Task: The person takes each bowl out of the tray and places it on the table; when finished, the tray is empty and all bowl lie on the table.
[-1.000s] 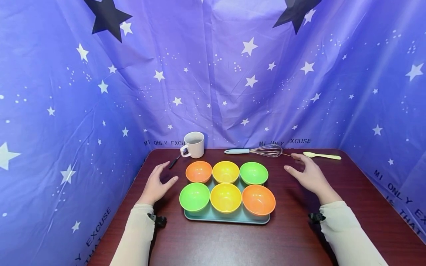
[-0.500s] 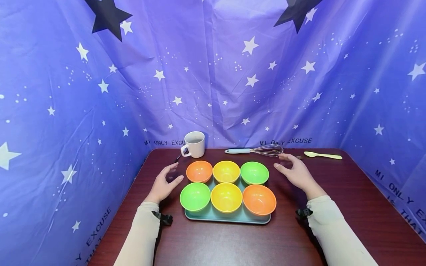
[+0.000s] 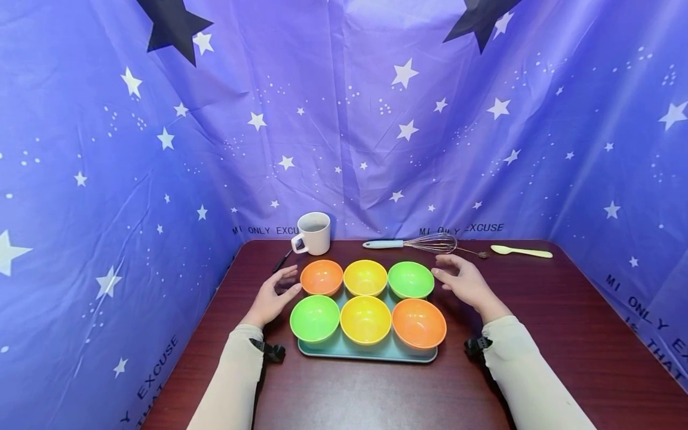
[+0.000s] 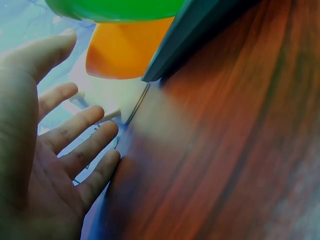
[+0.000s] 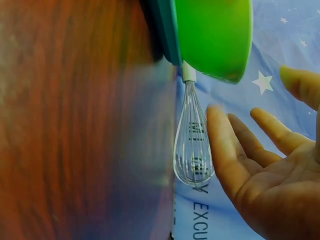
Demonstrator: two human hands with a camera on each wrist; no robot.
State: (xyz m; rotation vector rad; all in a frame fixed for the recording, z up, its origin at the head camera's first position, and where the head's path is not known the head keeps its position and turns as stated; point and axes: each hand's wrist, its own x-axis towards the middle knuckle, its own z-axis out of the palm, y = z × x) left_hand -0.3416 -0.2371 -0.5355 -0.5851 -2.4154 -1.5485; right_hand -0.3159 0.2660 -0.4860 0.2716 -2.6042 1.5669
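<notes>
Bowls (image 3: 365,320) being carried in two rows

By a tray (image 3: 368,352) on the bench (image 3: 365,394), three bowls are being held in front and three behind. The tray is being flanked by the left grip (image 3: 271,297) and the right grip (image 3: 466,285). Behind these, a mug (image 3: 316,234) is being seen at left, a whisk (image 3: 389,244) rightward, a spoon (image 3: 521,251) farthest right.

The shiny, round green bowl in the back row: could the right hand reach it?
Probably yes: the open right hand is close beside that green bowl, with nothing visible between them.
</notes>
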